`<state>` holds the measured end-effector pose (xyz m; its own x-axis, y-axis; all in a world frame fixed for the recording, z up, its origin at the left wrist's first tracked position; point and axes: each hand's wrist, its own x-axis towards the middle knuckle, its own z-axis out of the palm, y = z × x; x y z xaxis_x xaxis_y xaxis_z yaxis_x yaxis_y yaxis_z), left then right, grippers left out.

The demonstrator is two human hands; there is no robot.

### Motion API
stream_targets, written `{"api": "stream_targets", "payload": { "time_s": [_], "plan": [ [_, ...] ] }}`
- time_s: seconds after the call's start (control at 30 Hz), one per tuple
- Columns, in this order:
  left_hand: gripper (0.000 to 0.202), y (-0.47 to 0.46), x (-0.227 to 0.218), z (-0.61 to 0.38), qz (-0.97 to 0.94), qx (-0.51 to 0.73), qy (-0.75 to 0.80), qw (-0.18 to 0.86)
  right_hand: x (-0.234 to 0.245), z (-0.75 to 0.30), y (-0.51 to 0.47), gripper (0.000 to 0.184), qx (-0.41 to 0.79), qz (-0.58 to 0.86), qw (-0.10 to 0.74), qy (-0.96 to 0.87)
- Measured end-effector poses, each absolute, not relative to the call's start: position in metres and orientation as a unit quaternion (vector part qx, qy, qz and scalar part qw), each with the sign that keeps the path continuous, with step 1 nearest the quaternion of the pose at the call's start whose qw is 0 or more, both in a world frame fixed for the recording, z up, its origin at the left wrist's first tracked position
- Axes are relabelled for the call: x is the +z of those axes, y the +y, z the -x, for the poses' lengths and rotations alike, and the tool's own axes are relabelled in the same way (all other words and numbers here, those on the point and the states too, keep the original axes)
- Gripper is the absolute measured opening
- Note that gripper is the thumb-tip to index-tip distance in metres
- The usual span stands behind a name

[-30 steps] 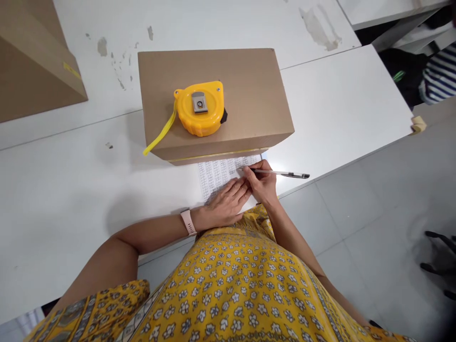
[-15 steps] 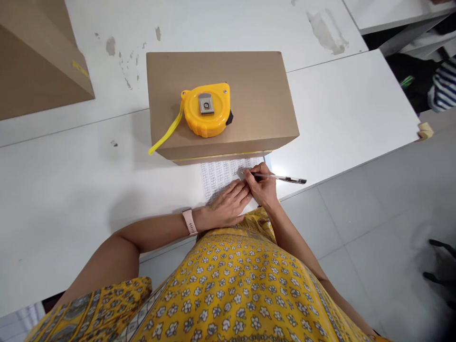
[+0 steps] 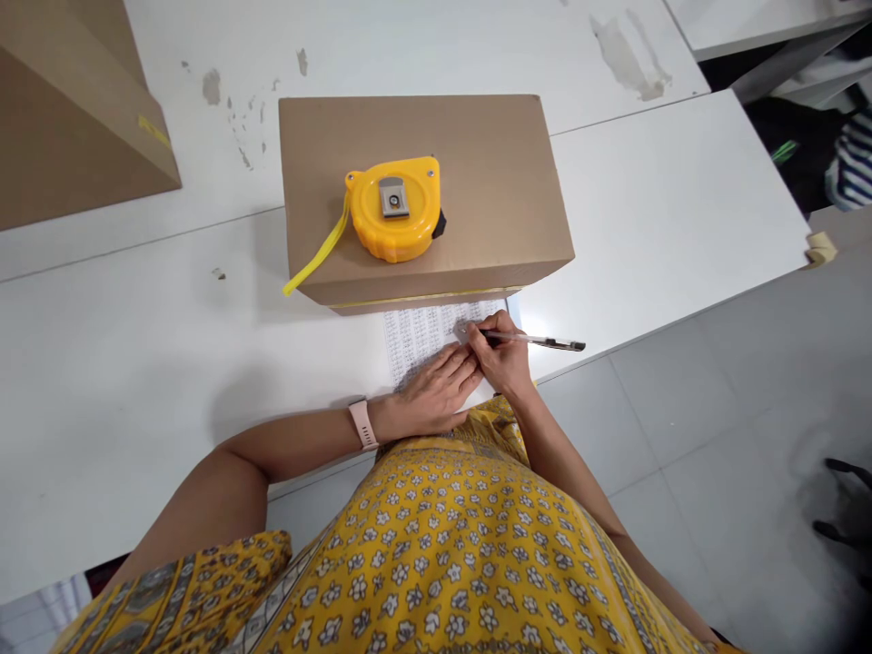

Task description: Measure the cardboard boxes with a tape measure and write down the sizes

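Note:
A pen (image 3: pixel 545 341) with a clear barrel is pinched in my right hand (image 3: pixel 505 361), its tip on a sheet of paper (image 3: pixel 415 332) covered in rows of small writing. My left hand (image 3: pixel 440 392) lies flat on the lower part of that sheet, fingers stretched toward my right hand. Just beyond the paper stands a brown cardboard box (image 3: pixel 490 191), which hides the sheet's far end. On top of the box rests a yellow tape measure (image 3: pixel 399 234) with a yellow wrist strap.
The white table (image 3: pixel 136 363) has worn patches and a seam. A larger cardboard box (image 3: pixel 74 136) stands at the far left. At the right edge of the table sits a tan piece (image 3: pixel 819 249) I cannot make out. Striped cloth (image 3: pixel 851 159) shows beyond, above the tiled floor.
Almost nothing differs. The view has shifted very slightly; both hands, the pen, the box and the tape measure keep their places.

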<state>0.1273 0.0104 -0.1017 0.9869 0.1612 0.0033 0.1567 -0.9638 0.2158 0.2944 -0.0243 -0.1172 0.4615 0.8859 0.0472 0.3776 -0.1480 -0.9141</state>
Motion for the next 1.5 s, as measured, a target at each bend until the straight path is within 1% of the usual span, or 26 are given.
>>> {"api": "stream_targets", "payload": {
  "time_s": [0.27, 0.47, 0.7, 1.5],
  "plan": [
    [0.072, 0.0106, -0.0992, -0.1272, -0.992, -0.002, 0.077, 0.1, -0.1184, -0.2948, -0.024, 0.027, 0.268, 0.704, 0.494, -0.434],
    [0.072, 0.0104, -0.1004, -0.1269, -0.992, 0.02, 0.075, 0.101, -0.1224, -0.2959, -0.0246, 0.026, 0.26, 0.706, 0.495, -0.435],
    [0.071, 0.011, -0.0991, -0.1264, -0.992, 0.017, 0.075, 0.099, -0.1229, -0.296, -0.0241, 0.025, 0.264, 0.689, 0.509, -0.443],
    [0.074, 0.0117, -0.0949, -0.1264, -0.993, 0.0, 0.074, 0.092, -0.1188, -0.2956, -0.0224, 0.023, 0.254, 0.699, 0.51, -0.432]
  ]
}}
